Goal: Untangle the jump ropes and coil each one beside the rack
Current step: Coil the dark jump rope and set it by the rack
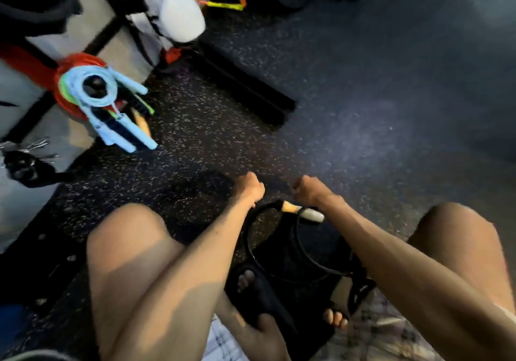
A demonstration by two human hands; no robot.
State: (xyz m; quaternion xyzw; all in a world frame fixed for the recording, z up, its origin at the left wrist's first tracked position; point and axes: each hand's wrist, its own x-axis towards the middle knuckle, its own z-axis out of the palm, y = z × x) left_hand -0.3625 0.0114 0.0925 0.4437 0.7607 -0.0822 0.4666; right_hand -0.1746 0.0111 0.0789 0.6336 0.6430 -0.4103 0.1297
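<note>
I squat over the dark speckled floor with both fists held out in front of my knees. My left hand (pixel 250 188) is curled round a thin black jump rope (pixel 251 249), which loops down in a circle between my legs. My right hand (pixel 310 191) grips the same rope near its handles; a tan handle (pixel 290 207) and a white handle (pixel 312 215) stick out just below that fist. The black rack (pixel 243 84) stands at the upper left, its base bar lying on the floor.
A bar end on the rack carries blue collar clamps (pixel 111 103) and red and green bands. A white padded bag (pixel 178 14) leans behind the rack. A yellow-and-orange rope handle (pixel 223 5) lies far back. Keys (pixel 25 156) hang at left. Open floor spreads right.
</note>
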